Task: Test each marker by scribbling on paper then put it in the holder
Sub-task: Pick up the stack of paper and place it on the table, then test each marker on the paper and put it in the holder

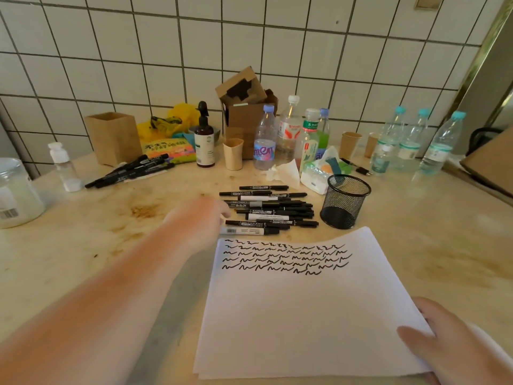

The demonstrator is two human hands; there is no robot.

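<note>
Your left hand (206, 218) has reached the pile of black markers (270, 211), which lies just beside the mesh holder (345, 201), on the side away from the water bottles. The hand is blurred with motion; its fingers appear to touch the near end of the pile, but I cannot tell whether they have closed on a pen. Your right hand (447, 340) lies flat with straight fingers on the near corner of the paper (299, 315), pinning it and gripping nothing.

Take one marker only, ideally the outermost one nearest the paper, so the rest of the pile does not roll. You will probably need the right hand for the cap, so expect the sheet to be free for a moment. Scribble just below the existing rows of black squiggles (286, 258), where the sheet is blank. Then recap and drop the pen upright into the holder, which looks empty and light enough to tip if knocked.

The tabletop (83, 245) is pale, stone-like and stained brown in patches. Further from the holder, past the pile, a second bunch of markers (130, 170) lies by a small cardboard box (113, 137). Behind the holder stand plastic bottles (265, 137), paper cups and tissues, against a white-tiled wall (111, 51).
</note>
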